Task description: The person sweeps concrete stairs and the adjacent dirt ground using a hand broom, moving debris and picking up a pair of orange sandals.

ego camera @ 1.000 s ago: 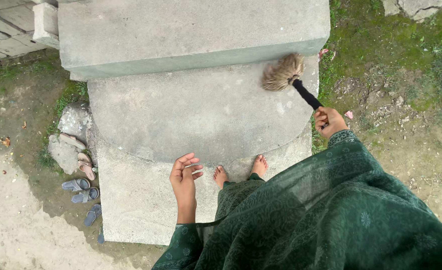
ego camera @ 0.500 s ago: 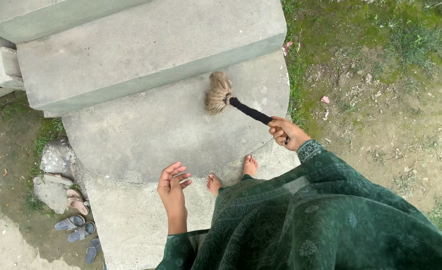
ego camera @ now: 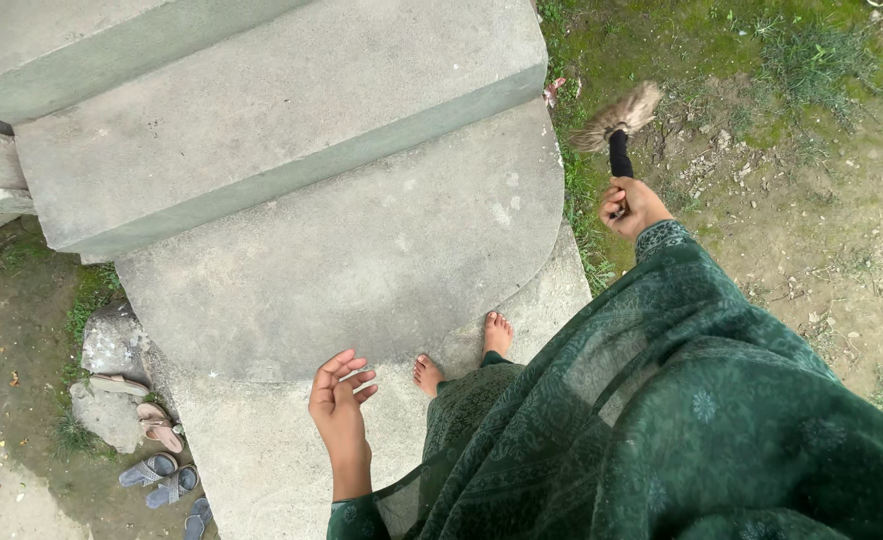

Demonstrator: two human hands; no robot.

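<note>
My right hand (ego camera: pixel 632 206) grips the black handle of a short broom (ego camera: pixel 616 124). Its tan bristles hang over the grass, just past the right edge of the rounded concrete step (ego camera: pixel 341 250). My left hand (ego camera: pixel 338 410) hangs in front of me with fingers apart, holding nothing, above the lower step (ego camera: pixel 271 440). My bare feet (ego camera: pixel 461 355) stand at the near edge of the rounded step. A green patterned garment covers my arms and body.
A higher concrete step (ego camera: pixel 261 100) rises beyond the rounded one. Several sandals (ego camera: pixel 156 450) and stones (ego camera: pixel 111 345) lie on the ground at the left. Grass and bare dirt (ego camera: pixel 761 180) spread to the right.
My right hand swung the broom from the middle of the rounded step out to the right, over the grass. The left hand stayed open and barely moved.
</note>
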